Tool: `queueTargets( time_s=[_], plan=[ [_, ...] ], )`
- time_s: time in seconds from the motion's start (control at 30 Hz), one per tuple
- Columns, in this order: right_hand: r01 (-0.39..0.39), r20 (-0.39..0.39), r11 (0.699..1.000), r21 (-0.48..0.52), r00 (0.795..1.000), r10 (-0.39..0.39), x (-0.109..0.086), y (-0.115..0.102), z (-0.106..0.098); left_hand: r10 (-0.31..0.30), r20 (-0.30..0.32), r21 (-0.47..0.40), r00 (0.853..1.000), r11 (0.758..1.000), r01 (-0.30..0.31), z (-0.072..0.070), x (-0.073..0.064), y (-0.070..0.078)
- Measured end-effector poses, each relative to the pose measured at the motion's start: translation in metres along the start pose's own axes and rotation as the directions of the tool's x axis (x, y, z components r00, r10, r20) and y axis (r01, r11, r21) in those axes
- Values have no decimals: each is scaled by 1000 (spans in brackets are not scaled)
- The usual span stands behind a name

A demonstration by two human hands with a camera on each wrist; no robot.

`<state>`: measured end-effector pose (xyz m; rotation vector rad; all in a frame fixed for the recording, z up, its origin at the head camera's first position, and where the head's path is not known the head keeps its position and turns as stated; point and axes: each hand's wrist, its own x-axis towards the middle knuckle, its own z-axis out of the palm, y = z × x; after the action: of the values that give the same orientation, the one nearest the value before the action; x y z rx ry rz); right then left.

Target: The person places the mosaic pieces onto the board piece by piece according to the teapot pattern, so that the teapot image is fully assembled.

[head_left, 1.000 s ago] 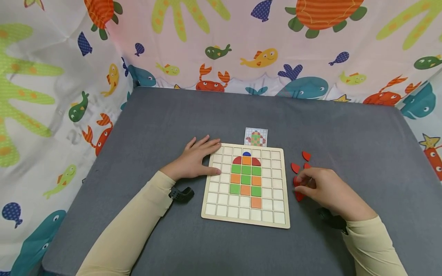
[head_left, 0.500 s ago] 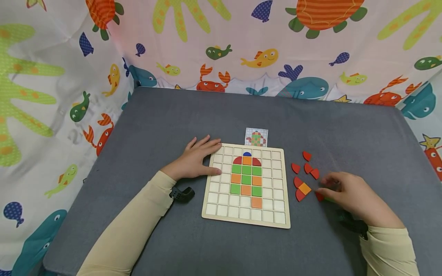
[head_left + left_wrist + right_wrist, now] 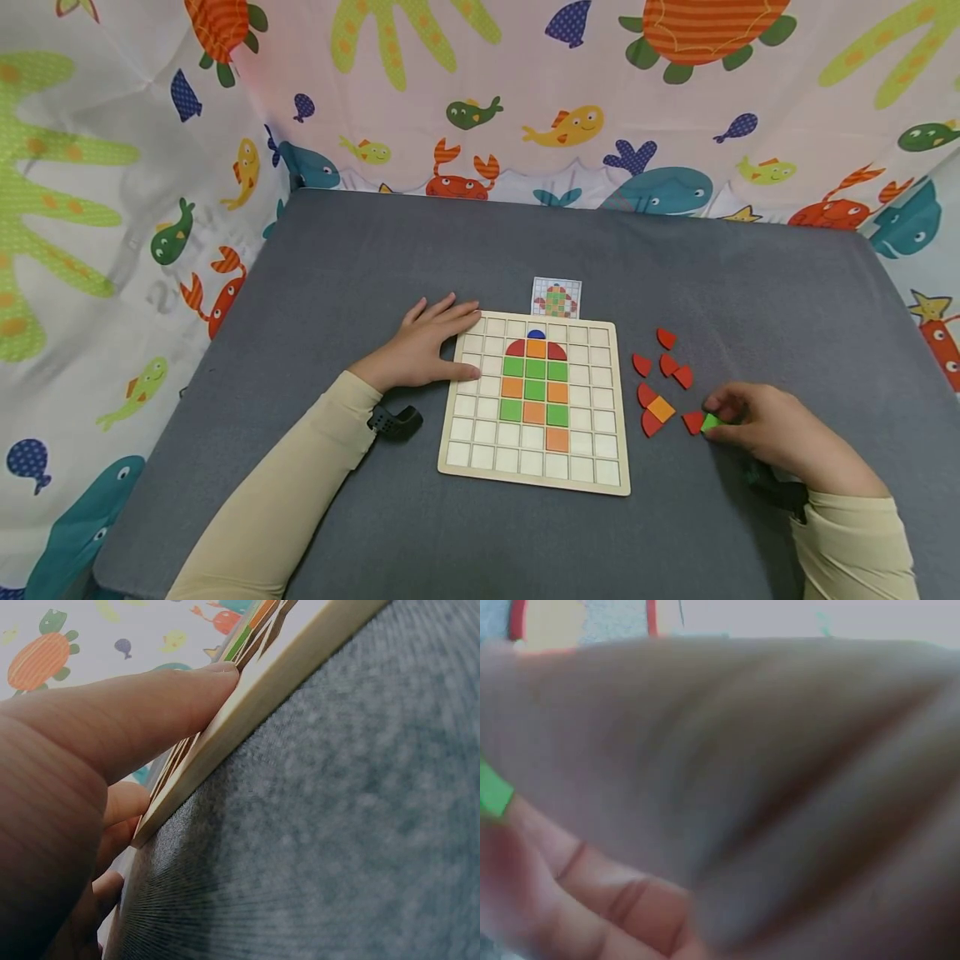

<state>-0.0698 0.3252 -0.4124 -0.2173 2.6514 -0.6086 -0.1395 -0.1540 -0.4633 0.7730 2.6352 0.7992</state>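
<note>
My left hand [image 3: 423, 346] rests on the left edge of a wooden grid board [image 3: 506, 459], thumb lying over the cells and fingertips at the upper left corner. In the left wrist view the thumb [image 3: 172, 697] touches the board's top. Set in the grid is a column of green and orange square tiles, with red curved pieces and a blue half-round [image 3: 536, 334] at the top. To the right of the board, my right hand [image 3: 772, 429] pinches a green square tile [image 3: 710, 422] between thumb and finger. A red curved piece [image 3: 692, 423] lies right beside that tile.
Several loose red curved pieces [image 3: 641, 365] and an orange square tile [image 3: 661, 408] lie between the board and my right hand. A small pattern card [image 3: 557, 297] pokes out behind the board. Patterned cloth [image 3: 517, 75] hangs beyond the grey table [image 3: 360, 267].
My right hand has moved right, away from the red pieces near the board, uncovering the orange tile, and now pinches the green tile. The left hand has stayed in place.
</note>
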Motion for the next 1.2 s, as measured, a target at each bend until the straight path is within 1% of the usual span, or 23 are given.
queueTargets(
  time_s=[0.1,0.17,0.27,0.37,0.43,0.57,0.63,0.7,0.77,0.83,0.93,1.03,1.2],
  plan=[
    [-5,20,1000,10,1000,5,0,-4,-1,1,1,-2,1000,1000,-1,-1,-1,0],
    [10,18,1000,2,1000,-10,-1,-8,-1,2,2,-4,1000,1000,-2,-1,-1,-1],
    [47,-2,999,-26,999,-47,-1,-15,-2,4,3,-3,1000,1000,-4,-1,-1,-1],
    [95,-42,993,-63,994,-98,0,-23,-5,5,1,0,1000,1000,-5,0,-1,-1],
    [113,-66,990,-82,991,-119,1,-31,-6,3,1,2,1000,1000,-3,-1,-1,-1],
    [168,-78,983,-76,982,-174,5,-50,-5,-5,3,2,1000,1000,5,-1,-1,-2],
    [221,-69,974,-54,972,-225,8,-61,-5,-5,5,-1,1000,1000,5,-1,-1,-2],
    [282,-74,959,-36,956,-284,10,-71,-4,-5,4,0,1000,1000,5,-1,-1,-2],
    [323,-70,946,-15,944,-323,12,-81,-2,-3,4,0,1000,1000,3,-1,0,-2],
    [344,-61,939,-4,937,-343,15,-91,0,-5,5,2,1000,1000,5,-2,1,-1],
    [350,-18,936,29,937,-350,19,-104,4,-9,8,6,1000,1000,9,-2,1,0],
    [369,17,929,23,929,-369,24,-116,11,-13,8,6,1000,1000,12,-2,1,0],
    [449,49,894,-9,893,-448,36,-132,27,-8,5,5,1000,1000,8,-1,0,0]
  ],
)
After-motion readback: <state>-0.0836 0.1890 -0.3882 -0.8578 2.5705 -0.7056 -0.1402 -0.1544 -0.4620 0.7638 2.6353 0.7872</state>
